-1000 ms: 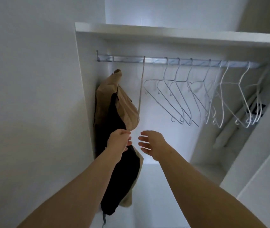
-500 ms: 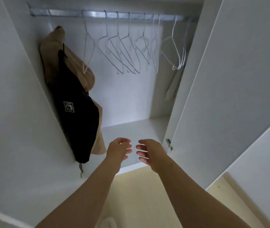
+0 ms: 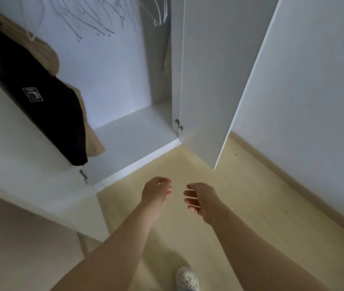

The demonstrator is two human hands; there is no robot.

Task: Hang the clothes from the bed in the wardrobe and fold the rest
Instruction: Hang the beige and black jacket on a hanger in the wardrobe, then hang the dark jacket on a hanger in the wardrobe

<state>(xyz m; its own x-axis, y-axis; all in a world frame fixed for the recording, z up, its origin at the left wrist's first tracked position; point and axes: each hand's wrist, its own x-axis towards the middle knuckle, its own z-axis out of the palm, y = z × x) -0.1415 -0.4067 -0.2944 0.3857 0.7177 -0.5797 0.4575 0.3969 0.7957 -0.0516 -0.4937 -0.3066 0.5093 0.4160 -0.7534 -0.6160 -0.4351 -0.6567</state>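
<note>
Open white wardrobe [image 3: 129,133] at 12 o'clock; its door [image 3: 204,80] at 1; white wall [image 3: 313,101] at 3; beige floor [image 3: 261,206] at 5. Light dim.

The wire hangers [image 3: 95,22] are smeared by motion and their hooks are cut off by the top edge, so they cannot be counted. The beige garment [image 3: 47,57] is mostly hidden behind the black garment [image 3: 41,122], whose white patch [image 3: 32,94] is too blurred to read. The white shoe [image 3: 187,279] is cut by the bottom edge, perhaps at half.

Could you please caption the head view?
Left hand and right hand, both empty, before the open wardrobe; a black garment hangs inside.
</note>
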